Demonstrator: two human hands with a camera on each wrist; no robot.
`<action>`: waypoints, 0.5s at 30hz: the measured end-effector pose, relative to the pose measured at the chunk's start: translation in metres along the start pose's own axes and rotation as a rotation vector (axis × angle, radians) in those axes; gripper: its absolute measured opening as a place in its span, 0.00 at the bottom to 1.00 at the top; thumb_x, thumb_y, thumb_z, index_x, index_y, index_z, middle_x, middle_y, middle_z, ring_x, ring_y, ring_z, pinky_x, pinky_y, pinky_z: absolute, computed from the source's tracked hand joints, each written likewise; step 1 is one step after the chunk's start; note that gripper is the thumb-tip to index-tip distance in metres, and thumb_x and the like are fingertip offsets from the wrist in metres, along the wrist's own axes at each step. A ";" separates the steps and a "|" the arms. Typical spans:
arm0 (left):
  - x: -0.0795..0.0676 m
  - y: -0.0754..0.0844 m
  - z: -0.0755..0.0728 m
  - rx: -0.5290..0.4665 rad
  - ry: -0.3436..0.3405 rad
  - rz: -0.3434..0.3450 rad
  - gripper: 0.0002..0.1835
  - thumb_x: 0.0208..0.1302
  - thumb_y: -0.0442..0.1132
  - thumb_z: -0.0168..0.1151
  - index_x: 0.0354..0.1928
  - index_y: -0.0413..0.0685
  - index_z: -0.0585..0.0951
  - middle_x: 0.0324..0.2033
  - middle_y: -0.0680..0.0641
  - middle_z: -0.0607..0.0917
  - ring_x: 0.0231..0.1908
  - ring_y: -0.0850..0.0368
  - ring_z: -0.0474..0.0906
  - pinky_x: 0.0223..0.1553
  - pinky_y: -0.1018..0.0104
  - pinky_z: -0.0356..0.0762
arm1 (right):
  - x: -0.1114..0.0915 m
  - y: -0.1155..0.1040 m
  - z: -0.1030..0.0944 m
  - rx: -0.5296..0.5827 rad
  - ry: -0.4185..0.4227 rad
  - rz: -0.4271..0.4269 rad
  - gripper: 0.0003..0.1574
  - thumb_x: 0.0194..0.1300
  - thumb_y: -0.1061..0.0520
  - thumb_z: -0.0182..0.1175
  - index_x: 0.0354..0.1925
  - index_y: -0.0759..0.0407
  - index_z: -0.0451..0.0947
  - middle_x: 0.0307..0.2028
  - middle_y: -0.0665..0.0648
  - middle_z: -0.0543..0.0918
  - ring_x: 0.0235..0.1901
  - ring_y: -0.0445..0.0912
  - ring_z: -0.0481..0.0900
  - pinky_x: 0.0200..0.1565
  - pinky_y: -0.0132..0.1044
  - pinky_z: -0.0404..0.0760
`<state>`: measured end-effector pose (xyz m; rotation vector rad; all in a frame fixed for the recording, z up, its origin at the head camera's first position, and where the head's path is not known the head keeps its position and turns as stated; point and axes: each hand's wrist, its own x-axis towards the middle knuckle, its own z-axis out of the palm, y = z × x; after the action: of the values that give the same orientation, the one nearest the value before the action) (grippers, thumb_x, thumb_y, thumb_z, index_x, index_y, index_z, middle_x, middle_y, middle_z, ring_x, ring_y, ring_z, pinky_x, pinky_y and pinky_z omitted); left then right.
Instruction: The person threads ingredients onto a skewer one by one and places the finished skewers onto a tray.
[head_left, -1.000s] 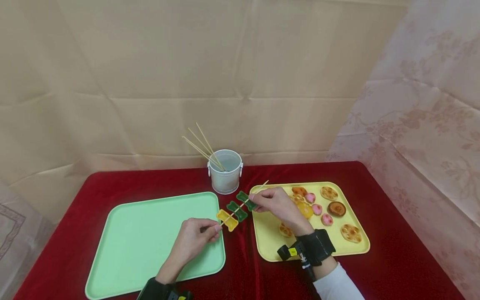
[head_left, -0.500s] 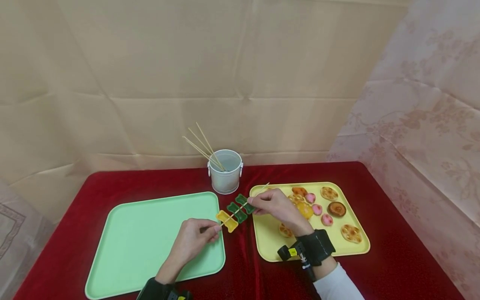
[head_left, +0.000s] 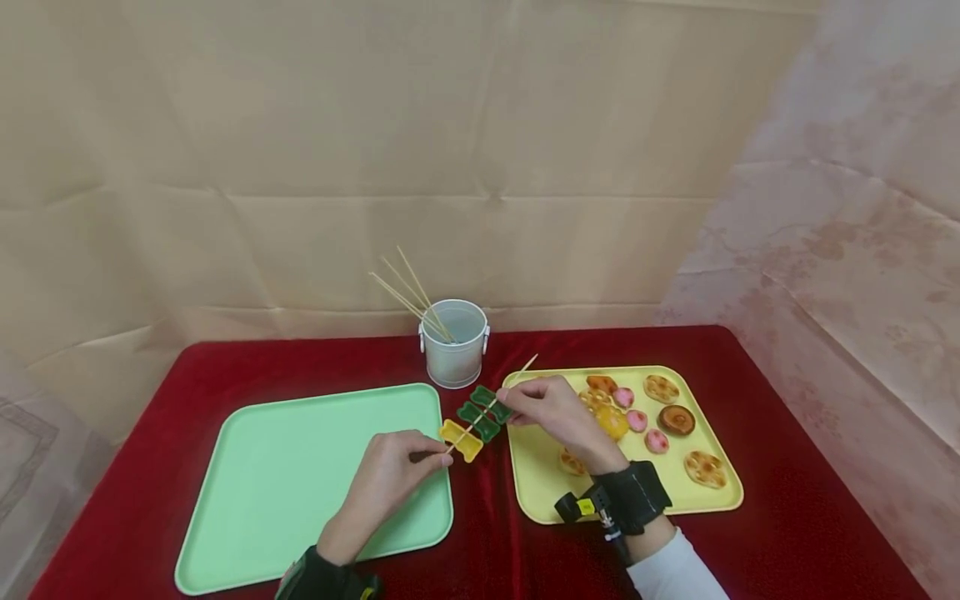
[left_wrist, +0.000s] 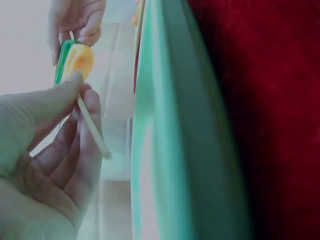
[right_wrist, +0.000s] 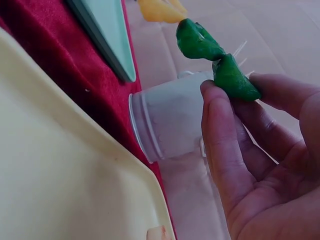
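A thin wooden skewer [head_left: 529,363] slants up to the right between my hands, above the gap between the trays. Threaded on it are a yellow pepper piece [head_left: 461,440] at the lower left and two green pepper pieces [head_left: 478,422] beyond it. My left hand [head_left: 386,475] pinches the skewer just below the yellow piece; its blunt end pokes out past the fingers [left_wrist: 94,125] in the left wrist view. Thumb and fingers of my right hand [head_left: 561,418] pinch the outermost green pepper piece [right_wrist: 235,80], with the skewer's tip showing past them.
A green tray [head_left: 300,483] lies at left. On the right, a yellow tray [head_left: 536,492] bears several toy foods: lotus root slices [head_left: 705,469], pink balls [head_left: 657,441] and a mushroom [head_left: 677,420]. Behind stands a white bucket [head_left: 454,362] with several skewers [head_left: 397,292].
My left hand has shifted slightly right, bringing the yellow piece nearer the green ones. A bit more of the skewer's tip shows beyond my right hand, which has barely moved.
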<state>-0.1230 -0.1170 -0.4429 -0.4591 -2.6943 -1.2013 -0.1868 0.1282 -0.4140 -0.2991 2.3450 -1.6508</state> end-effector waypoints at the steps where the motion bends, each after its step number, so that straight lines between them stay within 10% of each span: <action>1: 0.000 0.001 -0.001 0.019 0.010 0.004 0.05 0.49 0.41 0.74 0.30 0.51 0.90 0.24 0.62 0.84 0.26 0.69 0.77 0.27 0.71 0.74 | 0.000 -0.001 0.000 -0.003 0.003 0.001 0.24 0.62 0.40 0.62 0.34 0.60 0.86 0.30 0.56 0.85 0.36 0.60 0.82 0.41 0.43 0.82; 15: -0.023 -0.008 -0.040 0.292 0.096 -0.082 0.03 0.46 0.39 0.75 0.26 0.54 0.89 0.21 0.60 0.83 0.21 0.68 0.72 0.23 0.67 0.70 | 0.005 -0.002 -0.008 0.093 0.064 -0.020 0.29 0.67 0.47 0.59 0.45 0.75 0.80 0.35 0.66 0.85 0.39 0.62 0.81 0.42 0.38 0.82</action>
<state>-0.1037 -0.1564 -0.4278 -0.2449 -2.7641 -0.8026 -0.1943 0.1332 -0.4095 -0.2559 2.3090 -1.7984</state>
